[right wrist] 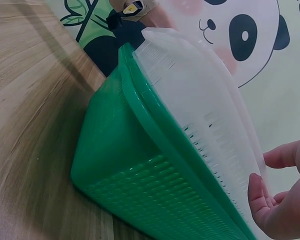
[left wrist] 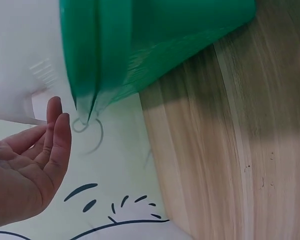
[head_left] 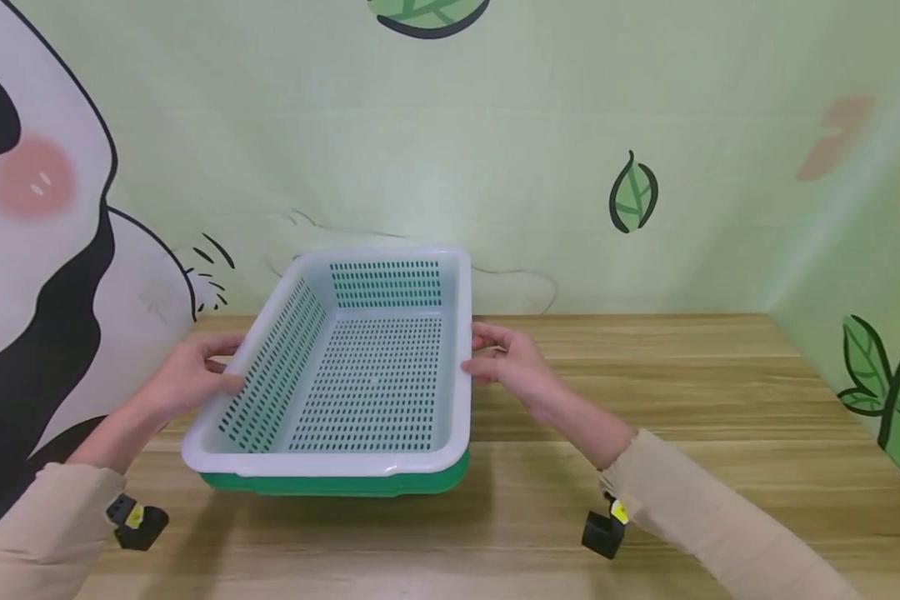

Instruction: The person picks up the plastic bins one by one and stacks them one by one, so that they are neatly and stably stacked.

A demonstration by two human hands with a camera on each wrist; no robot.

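A white perforated basket (head_left: pixel 360 367) sits nested in a green tray (head_left: pixel 345 483) on the wooden table (head_left: pixel 682 392). My left hand (head_left: pixel 195 375) is at the basket's left rim, thumb on the edge. In the left wrist view its fingers (left wrist: pixel 52 135) are straight and relaxed just below the white rim (left wrist: pixel 20 60). My right hand (head_left: pixel 506 358) touches the right rim with its fingertips. In the right wrist view, the thumb and a finger (right wrist: pixel 282 155) lie loosely on either side of the white basket's edge (right wrist: pixel 205 105), above the green tray (right wrist: pixel 125 165).
Green walls with panda and leaf pictures (head_left: pixel 633 196) close the table in at the back, left and right. Bare wood runs to the right of the basket and along the front edge.
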